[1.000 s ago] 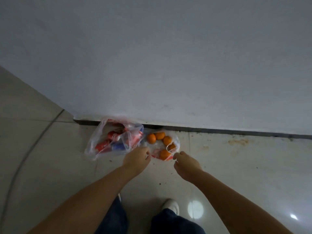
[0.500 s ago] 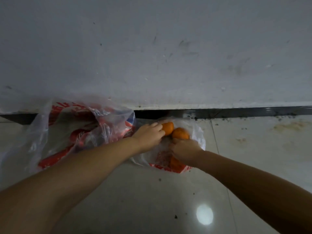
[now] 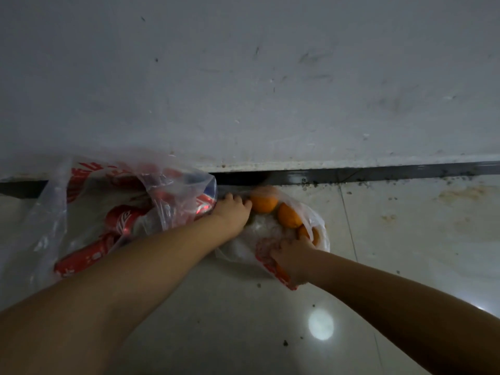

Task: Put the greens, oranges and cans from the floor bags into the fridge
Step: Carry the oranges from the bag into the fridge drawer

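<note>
Your left hand point(image 3: 232, 212) grips the orange bag point(image 3: 319, 223) holding three oranges point(image 3: 263, 203); your right hand point(image 3: 293, 255) grips its near edge. The can bag point(image 3: 54, 212) shows two red cans point(image 3: 123, 217).

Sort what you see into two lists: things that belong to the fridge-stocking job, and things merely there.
Belongs to the job:
round orange fruits
red drink cans
clear plastic bag of cans
clear plastic bag of oranges

Merely there:
pale tiled floor
white wall
dark skirting strip

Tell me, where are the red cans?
In the head view, the red cans lie inside the clear bag on the floor at the left, by the wall, beside the bag of oranges.
</note>
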